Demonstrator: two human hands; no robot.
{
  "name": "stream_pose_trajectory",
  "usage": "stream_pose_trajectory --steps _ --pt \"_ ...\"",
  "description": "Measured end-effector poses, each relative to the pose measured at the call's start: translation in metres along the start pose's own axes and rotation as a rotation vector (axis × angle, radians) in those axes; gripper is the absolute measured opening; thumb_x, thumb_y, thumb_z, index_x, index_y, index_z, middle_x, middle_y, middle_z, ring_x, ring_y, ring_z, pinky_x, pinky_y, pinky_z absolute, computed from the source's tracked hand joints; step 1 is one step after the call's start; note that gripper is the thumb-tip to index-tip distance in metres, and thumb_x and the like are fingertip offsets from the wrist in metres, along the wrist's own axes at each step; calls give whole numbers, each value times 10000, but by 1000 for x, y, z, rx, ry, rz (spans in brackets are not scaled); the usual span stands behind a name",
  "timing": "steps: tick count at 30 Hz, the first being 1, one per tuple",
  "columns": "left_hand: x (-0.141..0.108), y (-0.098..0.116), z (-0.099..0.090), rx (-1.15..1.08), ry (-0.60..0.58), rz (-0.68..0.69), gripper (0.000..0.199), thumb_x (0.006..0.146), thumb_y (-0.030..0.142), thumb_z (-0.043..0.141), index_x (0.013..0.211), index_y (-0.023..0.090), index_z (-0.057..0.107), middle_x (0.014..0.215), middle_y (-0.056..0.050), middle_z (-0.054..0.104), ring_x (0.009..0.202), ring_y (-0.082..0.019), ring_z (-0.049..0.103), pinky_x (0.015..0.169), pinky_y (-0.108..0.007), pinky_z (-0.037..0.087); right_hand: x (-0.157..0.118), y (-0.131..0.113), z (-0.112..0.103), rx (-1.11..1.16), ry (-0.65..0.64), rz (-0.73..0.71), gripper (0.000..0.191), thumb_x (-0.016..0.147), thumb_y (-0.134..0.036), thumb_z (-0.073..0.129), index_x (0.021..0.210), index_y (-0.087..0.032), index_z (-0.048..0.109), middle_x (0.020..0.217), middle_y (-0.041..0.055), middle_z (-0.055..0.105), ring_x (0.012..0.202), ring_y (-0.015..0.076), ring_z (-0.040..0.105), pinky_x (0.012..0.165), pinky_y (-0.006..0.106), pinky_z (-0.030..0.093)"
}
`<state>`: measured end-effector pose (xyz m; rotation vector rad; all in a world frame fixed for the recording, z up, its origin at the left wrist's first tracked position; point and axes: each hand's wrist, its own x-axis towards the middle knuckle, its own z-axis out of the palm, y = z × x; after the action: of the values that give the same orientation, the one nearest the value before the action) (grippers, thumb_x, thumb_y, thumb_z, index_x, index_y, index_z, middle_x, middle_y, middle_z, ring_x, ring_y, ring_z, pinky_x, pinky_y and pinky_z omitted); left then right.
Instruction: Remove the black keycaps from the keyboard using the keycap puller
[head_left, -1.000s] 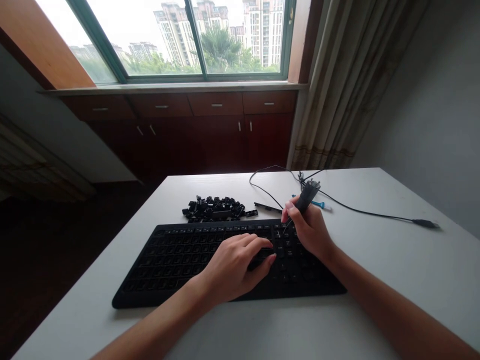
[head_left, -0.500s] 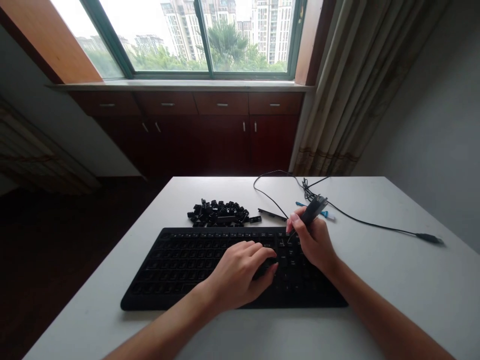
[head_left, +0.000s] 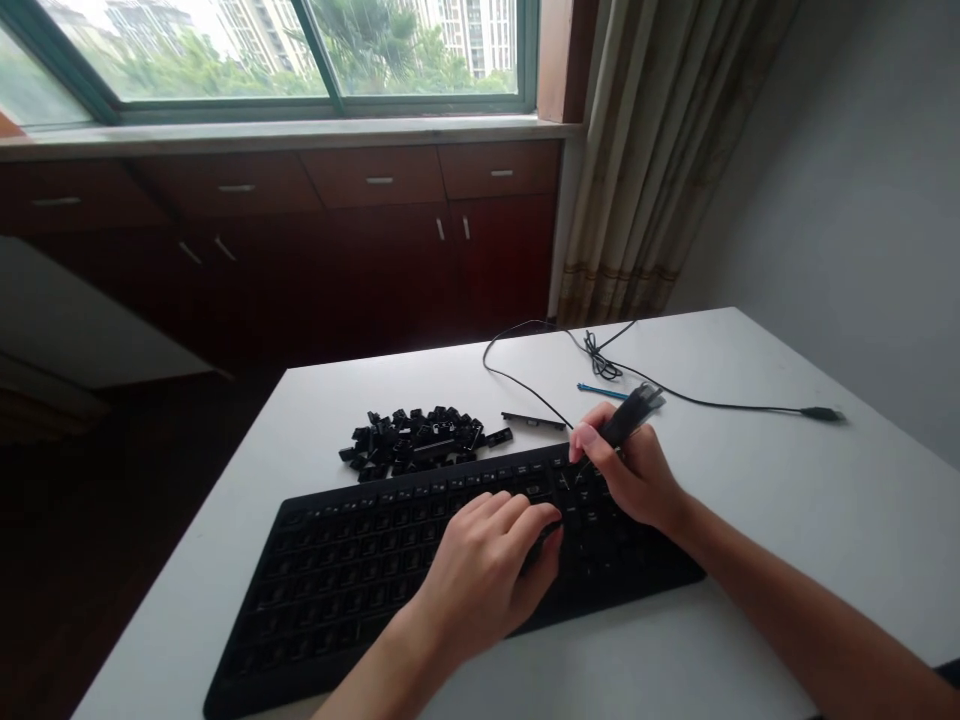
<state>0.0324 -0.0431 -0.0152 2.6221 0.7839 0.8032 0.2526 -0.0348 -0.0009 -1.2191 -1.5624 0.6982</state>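
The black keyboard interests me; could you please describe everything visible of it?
The keyboard is wide, black, plastic-looking, with rounded corners. It lies on the white table. Exposed sockets show at left; some keycaps at right. The left hand covers part of its middle; the right hand holds a dark tool over its right side; contact is unclear.

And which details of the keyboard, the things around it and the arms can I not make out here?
All in the head view:
Keyboard under the left hand: hidden by that hand.
Anything between its fingers: too dark to tell.
Wire tips of the black tool: too thin.
Right end of the blue stick: hidden behind the black tool.
Left forearm: cut off by the bottom edge.
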Motion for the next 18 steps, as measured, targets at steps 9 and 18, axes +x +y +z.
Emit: stream_pose_trajectory --steps 9,18 --pt "0 -1 0 -44 20 -12 128 956 165 554 1058 209 616 737 0 613 648 -174 528 621 -329 388 3 4 -5 -5 70 11 270 1032 -328 510 814 -215 623 795 26 645 740 185 616 717 339 474" --pt "-1 -1 2 58 -19 43 130 978 189 531 1064 194 628 783 -17 658 681 -179 578 649 -343 437 3 7 -2 -46 43 -22 273 1026 -345 517 823 -203 632 805 38 667 747 195 643 725 342 496"
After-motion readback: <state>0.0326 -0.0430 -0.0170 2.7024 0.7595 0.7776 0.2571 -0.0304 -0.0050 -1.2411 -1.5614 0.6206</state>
